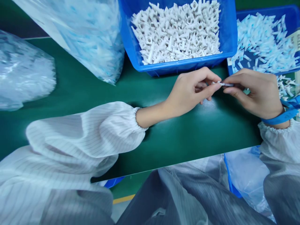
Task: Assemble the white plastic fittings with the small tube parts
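Above the green table, my left hand (191, 90) pinches a small white plastic fitting (216, 83) between thumb and forefinger. My right hand (256, 90), with a blue band at the wrist, closes its thumb and fingertips on a thin translucent tube (227, 84). The tube's left end meets the fitting; how far one sits inside the other is too small to tell. Just behind my hands stands a blue bin (178, 64) of many similar white fittings. A blue tray (231, 67) of short clear tubes with light-blue parts lies behind my right hand.
On the green table (182, 137), a large clear bag (93, 37) of light-blue and white pieces stands left of the bin. Another clear bag (25, 72) lies at the far left. Loose white pieces (287, 86) lie beyond my right wrist. Below the table edge is a plastic-lined blue container (248, 175).
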Tool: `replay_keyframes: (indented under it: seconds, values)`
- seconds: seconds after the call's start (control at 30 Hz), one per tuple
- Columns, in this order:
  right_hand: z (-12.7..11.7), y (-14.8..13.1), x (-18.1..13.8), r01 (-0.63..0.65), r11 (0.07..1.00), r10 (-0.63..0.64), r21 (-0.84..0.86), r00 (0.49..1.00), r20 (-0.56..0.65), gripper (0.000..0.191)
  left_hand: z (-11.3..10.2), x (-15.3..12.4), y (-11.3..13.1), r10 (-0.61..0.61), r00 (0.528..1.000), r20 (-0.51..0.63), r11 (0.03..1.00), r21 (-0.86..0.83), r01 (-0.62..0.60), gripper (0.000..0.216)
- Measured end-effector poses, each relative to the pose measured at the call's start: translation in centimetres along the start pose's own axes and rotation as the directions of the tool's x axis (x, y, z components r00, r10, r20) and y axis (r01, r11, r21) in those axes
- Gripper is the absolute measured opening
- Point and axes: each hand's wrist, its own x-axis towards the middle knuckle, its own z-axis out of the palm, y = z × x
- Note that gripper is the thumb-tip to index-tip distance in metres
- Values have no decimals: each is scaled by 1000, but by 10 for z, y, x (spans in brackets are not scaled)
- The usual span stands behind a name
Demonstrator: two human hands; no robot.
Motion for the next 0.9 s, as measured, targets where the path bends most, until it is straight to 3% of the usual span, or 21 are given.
replay_keyframes:
  seconds: [0.17, 0.33, 0.47, 0.7, 0.9]
  values:
    - [3, -4, 0, 37, 998, -39, -42, 998, -56, 9, 0, -1, 6, -36, 999, -11, 998, -43, 36, 61]
    - [6, -10, 1, -45, 997, 43, -63, 998, -36, 17, -2, 0, 8, -64, 998, -5, 994, -85, 64, 65]
    - [9, -15, -1, 38, 995, -45, -90, 996, -81, 12, -3, 0, 7, -69, 997, -18, 996, -65, 67, 64]
    - [21, -22, -7, -16, 986, -12, -167, 986, -169, 20, -3, -1, 6, -59, 997, -48, 997, -53, 56, 39]
    - [28, -23, -9, -169, 979, 155, -110, 980, -123, 30, -2, -3, 7, -94, 993, -77, 996, -11, 94, 24]
